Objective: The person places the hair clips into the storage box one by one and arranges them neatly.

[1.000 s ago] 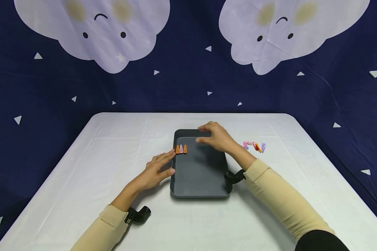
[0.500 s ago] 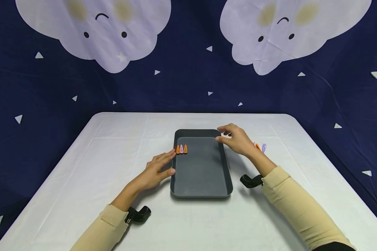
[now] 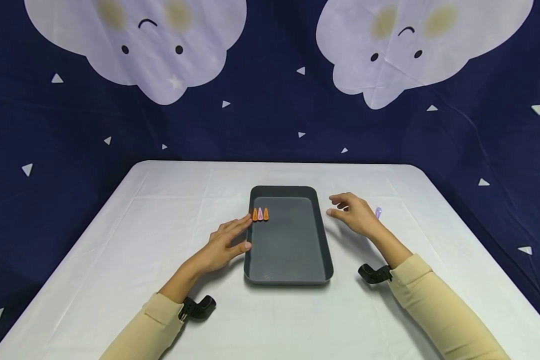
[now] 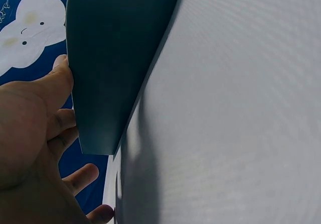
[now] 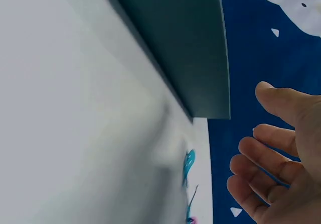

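Three snap hair clips stand side by side in the upper left of a grey tray [image 3: 288, 255]: an orange clip [image 3: 254, 215], a pink clip [image 3: 260, 214] and another orange clip [image 3: 265, 214]. My left hand [image 3: 220, 246] touches the tray's left wall with its fingers and thumb, seen also in the left wrist view. Right of the tray, my right hand [image 3: 355, 215] hovers over the table with loosely bent, bare fingers. Behind it a purple hair clip [image 3: 378, 212] shows, while a blue hair clip [image 5: 189, 161] appears below the hand's level in the right wrist view.
A white cloth covers the table [image 3: 184, 200] under the tray. Other loose clips lie right of the tray, mostly hidden behind my right hand. A dark blue curtain [image 3: 270, 125] with white clouds hangs behind the table's far edge.
My right hand has moved right, from above the tray to beside it, now covering most of the loose hair clips. The left hand and the three clips in the tray stay put.
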Available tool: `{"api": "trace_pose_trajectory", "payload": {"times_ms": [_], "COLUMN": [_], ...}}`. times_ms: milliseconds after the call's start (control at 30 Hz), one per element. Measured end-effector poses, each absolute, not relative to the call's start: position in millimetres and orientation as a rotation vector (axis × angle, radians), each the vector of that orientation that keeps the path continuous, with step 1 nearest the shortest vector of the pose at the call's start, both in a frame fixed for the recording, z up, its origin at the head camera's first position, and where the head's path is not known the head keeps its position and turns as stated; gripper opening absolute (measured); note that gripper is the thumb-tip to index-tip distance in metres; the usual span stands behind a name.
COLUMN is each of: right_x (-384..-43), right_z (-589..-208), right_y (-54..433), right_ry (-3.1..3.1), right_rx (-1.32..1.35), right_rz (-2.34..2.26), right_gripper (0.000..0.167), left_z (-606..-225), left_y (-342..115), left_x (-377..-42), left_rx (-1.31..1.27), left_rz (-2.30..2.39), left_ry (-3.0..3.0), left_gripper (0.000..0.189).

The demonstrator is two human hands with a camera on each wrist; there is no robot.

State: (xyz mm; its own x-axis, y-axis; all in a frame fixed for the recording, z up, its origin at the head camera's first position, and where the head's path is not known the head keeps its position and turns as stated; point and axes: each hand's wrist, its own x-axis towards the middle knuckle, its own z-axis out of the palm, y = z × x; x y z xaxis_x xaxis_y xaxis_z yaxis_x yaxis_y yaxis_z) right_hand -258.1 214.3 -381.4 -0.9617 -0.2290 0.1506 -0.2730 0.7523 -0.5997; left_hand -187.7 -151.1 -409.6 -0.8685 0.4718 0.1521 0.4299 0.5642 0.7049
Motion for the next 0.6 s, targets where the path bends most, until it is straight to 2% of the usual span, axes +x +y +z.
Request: {"api": "trace_pose_trajectory", "payload": {"times_ms": [267,600], "right_x": [-254.9,-252.9], "right_z": [-392.3,-400.1], "right_y": [223.0,227.1], "right_ry": [-2.936,-2.939], "right_rx": [0.358,0.428], "right_rz": [1.035,1.063], "right_gripper": [0.051,0.049], "left_z": [-410.0,-410.5], "left_y": [-151.1,-151.3], "left_x": [-187.8,-188.5], "left_rx": [0.793,0.795], "left_rz": [1.19,1.186], "left_ry": [2.746,2.75], "left_gripper": [0.063,0.063]}}
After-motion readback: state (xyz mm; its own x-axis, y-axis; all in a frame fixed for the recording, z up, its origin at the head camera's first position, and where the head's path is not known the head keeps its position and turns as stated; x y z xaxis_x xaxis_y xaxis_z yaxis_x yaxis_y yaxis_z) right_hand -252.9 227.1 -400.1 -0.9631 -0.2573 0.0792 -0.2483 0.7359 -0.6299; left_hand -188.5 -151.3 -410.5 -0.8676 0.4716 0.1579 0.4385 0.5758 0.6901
